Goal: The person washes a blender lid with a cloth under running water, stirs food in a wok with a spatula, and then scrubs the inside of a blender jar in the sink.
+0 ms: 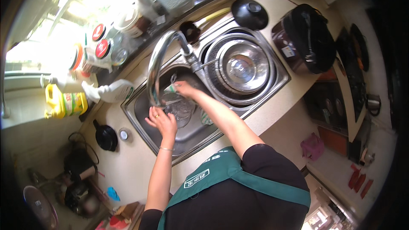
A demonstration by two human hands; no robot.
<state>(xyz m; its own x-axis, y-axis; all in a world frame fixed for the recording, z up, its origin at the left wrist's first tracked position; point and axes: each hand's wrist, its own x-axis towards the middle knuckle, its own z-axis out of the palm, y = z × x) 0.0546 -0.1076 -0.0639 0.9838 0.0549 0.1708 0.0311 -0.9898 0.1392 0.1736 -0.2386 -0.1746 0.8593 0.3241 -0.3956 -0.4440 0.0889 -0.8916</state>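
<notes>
In the left basin of the steel sink (195,136), a clear, shiny vessel (181,113) sits beneath the curved chrome faucet (154,67). My left hand (163,122), with a ring and a bracelet, is at the vessel's near left rim, fingers spread; whether it grips the rim is unclear. My right hand (184,88) pinches a green-and-white striped cloth (171,88) at the vessel's far side. Another piece of green-and-white cloth (206,118) lies in the basin, partly hidden by my right forearm.
Nested steel bowls and a colander (244,67) fill the right basin. Behind it lies a black lid (249,14). A spray bottle (111,91), a yellow detergent jug (66,101) and a small black pan (106,137) are on the left. A dark appliance (303,38) stands on the right.
</notes>
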